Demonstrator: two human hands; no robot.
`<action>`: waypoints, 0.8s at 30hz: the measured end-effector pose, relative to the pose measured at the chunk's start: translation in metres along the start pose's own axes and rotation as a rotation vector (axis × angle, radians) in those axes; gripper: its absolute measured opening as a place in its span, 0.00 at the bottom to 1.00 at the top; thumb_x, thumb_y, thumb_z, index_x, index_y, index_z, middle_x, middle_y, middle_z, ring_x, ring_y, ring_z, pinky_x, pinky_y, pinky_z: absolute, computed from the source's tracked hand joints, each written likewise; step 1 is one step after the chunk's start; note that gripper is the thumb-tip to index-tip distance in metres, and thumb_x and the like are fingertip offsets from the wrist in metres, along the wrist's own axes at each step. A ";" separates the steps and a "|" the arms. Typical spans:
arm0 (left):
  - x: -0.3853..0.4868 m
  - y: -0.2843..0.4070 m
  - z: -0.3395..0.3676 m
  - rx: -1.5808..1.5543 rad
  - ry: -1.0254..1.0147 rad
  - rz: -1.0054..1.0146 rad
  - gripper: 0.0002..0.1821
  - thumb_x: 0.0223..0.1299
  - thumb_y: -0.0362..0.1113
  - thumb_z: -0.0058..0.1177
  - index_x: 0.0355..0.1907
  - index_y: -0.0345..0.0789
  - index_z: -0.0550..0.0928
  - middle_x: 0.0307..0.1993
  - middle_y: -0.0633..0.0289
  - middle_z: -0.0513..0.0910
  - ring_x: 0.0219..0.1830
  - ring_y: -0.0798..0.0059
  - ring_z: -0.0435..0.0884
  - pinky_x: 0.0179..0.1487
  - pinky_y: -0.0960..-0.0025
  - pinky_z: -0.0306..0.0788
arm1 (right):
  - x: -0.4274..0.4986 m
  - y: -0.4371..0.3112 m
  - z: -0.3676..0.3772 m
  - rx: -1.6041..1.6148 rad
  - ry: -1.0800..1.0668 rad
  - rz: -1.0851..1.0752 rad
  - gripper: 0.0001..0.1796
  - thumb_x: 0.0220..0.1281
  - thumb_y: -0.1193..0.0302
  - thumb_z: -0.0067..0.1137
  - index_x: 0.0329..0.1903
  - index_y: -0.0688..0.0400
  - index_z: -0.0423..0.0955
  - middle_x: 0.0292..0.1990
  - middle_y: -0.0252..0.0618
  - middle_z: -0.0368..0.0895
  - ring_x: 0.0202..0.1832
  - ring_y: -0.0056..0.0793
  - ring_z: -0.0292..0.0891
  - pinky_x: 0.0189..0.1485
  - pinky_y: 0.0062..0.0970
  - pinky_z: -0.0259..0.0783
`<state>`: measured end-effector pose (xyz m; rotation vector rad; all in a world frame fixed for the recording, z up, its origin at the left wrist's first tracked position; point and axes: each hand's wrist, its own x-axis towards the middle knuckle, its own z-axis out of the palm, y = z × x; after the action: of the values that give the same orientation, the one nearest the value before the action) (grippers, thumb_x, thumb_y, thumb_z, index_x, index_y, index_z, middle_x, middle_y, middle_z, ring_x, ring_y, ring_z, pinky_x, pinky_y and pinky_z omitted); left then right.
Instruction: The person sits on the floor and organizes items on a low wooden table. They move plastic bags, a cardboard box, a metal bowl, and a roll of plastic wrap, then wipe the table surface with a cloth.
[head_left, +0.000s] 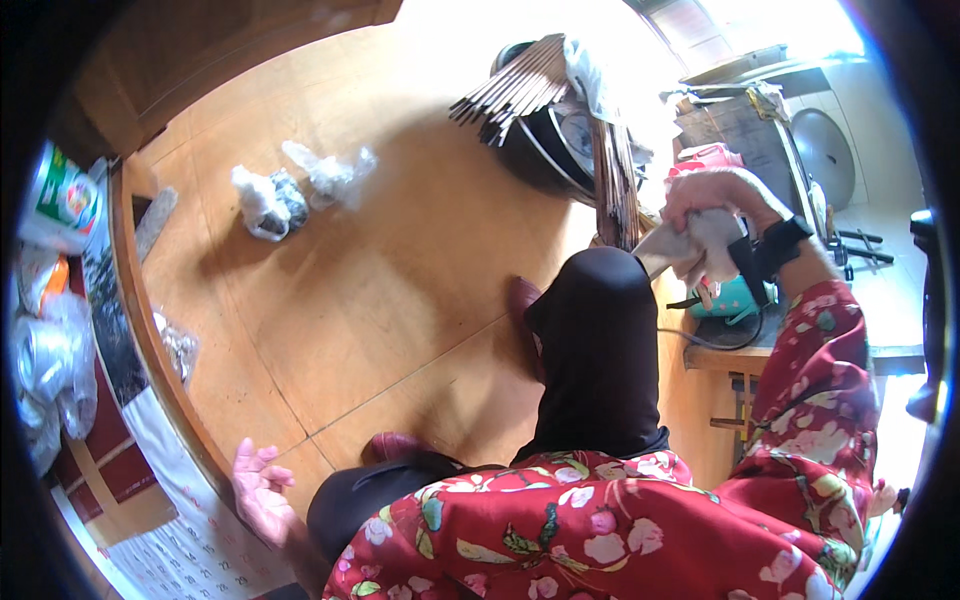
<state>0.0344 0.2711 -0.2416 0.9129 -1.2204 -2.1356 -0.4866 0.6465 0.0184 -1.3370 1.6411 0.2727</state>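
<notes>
My right hand (720, 196) is closed around a bunched beige-grey cloth (709, 238), whose lower end hangs close to my right knee. A dark band circles that wrist. Below the cloth, a teal container (729, 298) stands on the side table, partly hidden. Just beyond my hand is a pink plastic item (709, 157). My left hand (262, 491) is empty, fingers apart and palm partly turned up, beside the edge of the left-hand table. Under its forearm side lies a printed calendar sheet (191, 551).
Bundled thin sticks (517, 90) rest across dark basins (551, 142) on the floor ahead. Plastic bags (270, 202) lie on the tan floor (405, 277). At left, a white tub (64, 199) and clear bags (56, 352) crowd the table. A round grey lid (823, 159) leans at right.
</notes>
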 end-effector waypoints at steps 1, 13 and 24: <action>0.001 0.006 0.010 -0.003 -0.085 -0.085 0.37 0.56 0.57 0.44 0.58 0.26 0.67 0.42 0.51 0.77 0.31 0.75 0.75 0.39 0.73 0.70 | 0.001 0.010 0.018 -0.026 -0.078 0.087 0.13 0.42 0.70 0.58 0.36 0.52 0.81 0.33 0.37 0.82 0.36 0.35 0.78 0.40 0.29 0.72; 0.082 0.073 0.121 0.525 -0.644 -0.332 0.28 0.52 0.41 0.55 0.55 0.27 0.71 0.36 0.58 0.80 0.31 0.81 0.77 0.37 0.80 0.70 | -0.031 0.060 0.162 0.009 0.042 0.150 0.21 0.42 0.66 0.59 0.45 0.55 0.78 0.40 0.39 0.81 0.41 0.37 0.77 0.43 0.27 0.73; 0.138 0.174 0.235 1.042 -0.474 -0.153 0.27 0.53 0.42 0.52 0.52 0.26 0.72 0.33 0.60 0.78 0.29 0.82 0.76 0.32 0.81 0.70 | 0.057 0.213 0.249 0.024 0.148 0.299 0.19 0.51 0.59 0.56 0.42 0.59 0.77 0.38 0.44 0.82 0.39 0.40 0.78 0.43 0.33 0.72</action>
<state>-0.2153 0.2186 -0.0430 0.8925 -2.6940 -1.7968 -0.5319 0.8587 -0.2332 -1.1126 1.9654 0.3353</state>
